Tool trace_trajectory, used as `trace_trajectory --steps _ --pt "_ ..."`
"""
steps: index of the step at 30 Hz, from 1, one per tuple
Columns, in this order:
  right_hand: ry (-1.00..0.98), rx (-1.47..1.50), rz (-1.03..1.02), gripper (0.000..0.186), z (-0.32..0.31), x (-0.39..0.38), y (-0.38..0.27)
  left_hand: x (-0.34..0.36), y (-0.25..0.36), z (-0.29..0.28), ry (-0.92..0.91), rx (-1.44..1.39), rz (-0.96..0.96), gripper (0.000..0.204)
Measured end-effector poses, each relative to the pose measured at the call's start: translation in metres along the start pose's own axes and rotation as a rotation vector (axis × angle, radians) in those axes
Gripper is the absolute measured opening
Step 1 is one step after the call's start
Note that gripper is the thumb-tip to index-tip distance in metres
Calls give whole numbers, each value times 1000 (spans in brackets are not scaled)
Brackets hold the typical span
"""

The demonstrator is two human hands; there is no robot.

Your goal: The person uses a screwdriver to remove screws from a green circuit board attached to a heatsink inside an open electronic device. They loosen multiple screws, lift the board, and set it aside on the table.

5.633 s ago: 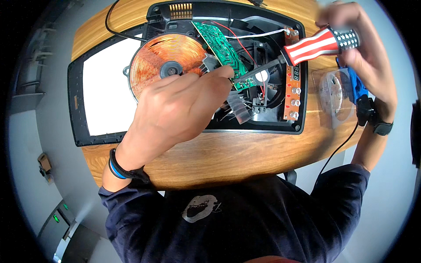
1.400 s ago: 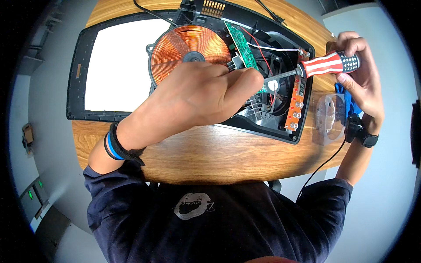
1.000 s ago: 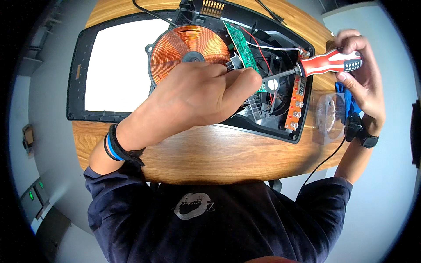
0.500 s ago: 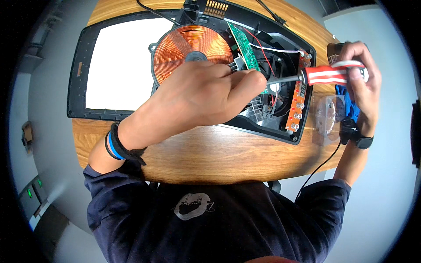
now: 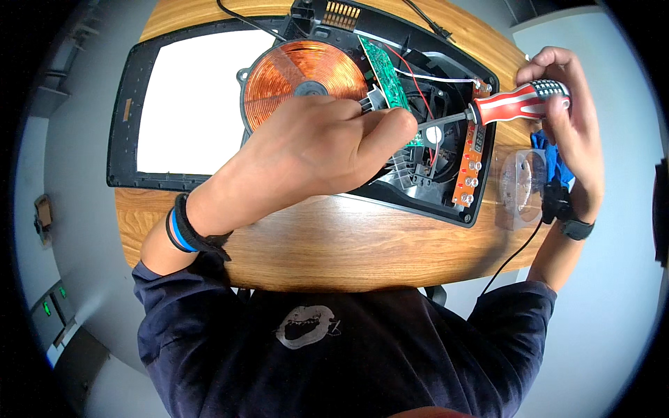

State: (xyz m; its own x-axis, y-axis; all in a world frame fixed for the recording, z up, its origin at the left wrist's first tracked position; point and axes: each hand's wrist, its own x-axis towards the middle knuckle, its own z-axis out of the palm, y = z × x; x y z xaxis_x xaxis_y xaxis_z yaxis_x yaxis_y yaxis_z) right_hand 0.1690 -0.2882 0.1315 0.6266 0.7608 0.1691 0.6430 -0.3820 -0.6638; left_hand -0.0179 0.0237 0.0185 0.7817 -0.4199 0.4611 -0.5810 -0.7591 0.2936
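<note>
An opened induction cooker, its black housing [image 5: 425, 209] lying on the table, shows a round copper coil [image 5: 293, 73] at its middle. My left hand [image 5: 324, 150] is closed round the lower part of a green circuit board [image 5: 385, 73] that stands tilted out of the housing; its fingertips are hidden. In my right hand [image 5: 575, 132] is a screwdriver [image 5: 512, 108] with a red, white and black handle, gripped between thumb and fingers. Its shaft points left at the board, and the tip disappears behind my left thumb. Below the shaft sits an orange display board [image 5: 468, 174] with small lamps.
A white panel in a black frame [image 5: 188, 104] lies left of the coil. Red and white wires [image 5: 446, 79] cross the housing. Right of it are a clear plastic container [image 5: 512, 188] and a blue cloth [image 5: 554, 164]. A plug [image 5: 440, 29] lies behind on the wooden table [image 5: 313, 244].
The screwdriver handle has turned about its length and shifted slightly left and up. My right fingers have uncurled somewhat around it. My left hand and the board have moved only slightly.
</note>
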Motion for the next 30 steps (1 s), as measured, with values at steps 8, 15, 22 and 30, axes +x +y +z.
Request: trace_trajectory --steps 8,15,22,30 --pt "128 -121 -42 36 11 2 1 1 0 2 31 60 34 31" --pt "-153 191 -185 41 0 5 6 0 -1 2 26 65 37 29" --pt "-31 -13 153 56 6 -1 -5 0 1 -4 10 96 39 28" --pt "-126 -2 -125 48 -5 -3 1 0 1 -1 11 19 10 31"
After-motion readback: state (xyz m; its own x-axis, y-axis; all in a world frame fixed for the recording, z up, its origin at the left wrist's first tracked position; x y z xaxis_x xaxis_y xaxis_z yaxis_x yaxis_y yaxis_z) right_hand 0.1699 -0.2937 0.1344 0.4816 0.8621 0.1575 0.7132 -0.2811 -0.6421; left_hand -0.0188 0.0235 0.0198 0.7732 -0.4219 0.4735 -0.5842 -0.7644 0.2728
